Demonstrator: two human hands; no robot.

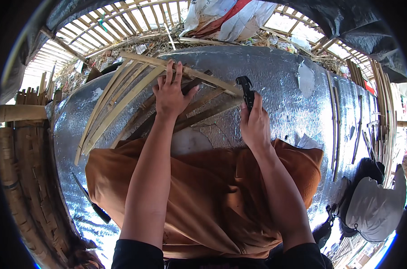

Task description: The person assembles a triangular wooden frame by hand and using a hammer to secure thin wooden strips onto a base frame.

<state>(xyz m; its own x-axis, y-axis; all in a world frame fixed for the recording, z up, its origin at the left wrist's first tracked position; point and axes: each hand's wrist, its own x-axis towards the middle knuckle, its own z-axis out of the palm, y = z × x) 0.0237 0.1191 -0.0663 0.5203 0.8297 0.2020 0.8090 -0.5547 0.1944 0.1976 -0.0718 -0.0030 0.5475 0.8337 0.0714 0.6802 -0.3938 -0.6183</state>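
My left hand point(169, 94) lies with fingers spread across a pale bamboo slat point(208, 77), pressing on it near its middle. That slat runs across the tops of several other bamboo strips point(116, 105), which fan out toward the lower left. Darker strips point(208, 112) pass under and beside my left hand and reach toward my right hand. My right hand point(256, 121) is wrapped round a black hammer point(247, 92), held upright by the slat's right end. The hammer's lower part is hidden in my grip.
Brown cloth point(203, 197) covers my lap. Silver foil sheeting point(270, 80) spreads under the strips. A dark-handled knife point(95, 204) lies to the left, thin sticks point(335, 125) to the right. Bamboo bundles point(30, 188) stand at the left edge, a grey hat point(376, 208) at the lower right.
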